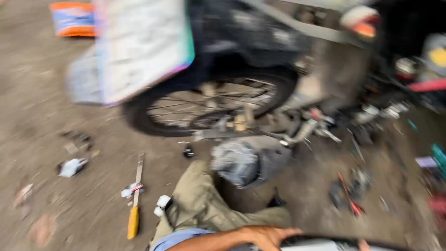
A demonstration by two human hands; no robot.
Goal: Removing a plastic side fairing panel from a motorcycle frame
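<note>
Above the motorcycle wheel (209, 104) hangs a white rectangular sign (139, 44); beyond it lies an orange-and-blue package (73, 18). Below the wheel, the left hand (265, 236) rests flat on a dark rim (334, 242), fingers spread. A yellow-handled file (134, 204) lies on the floor.

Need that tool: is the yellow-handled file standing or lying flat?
Lying flat: the yellow-handled file rests lengthwise on the ground, beside the bent knee.
</note>
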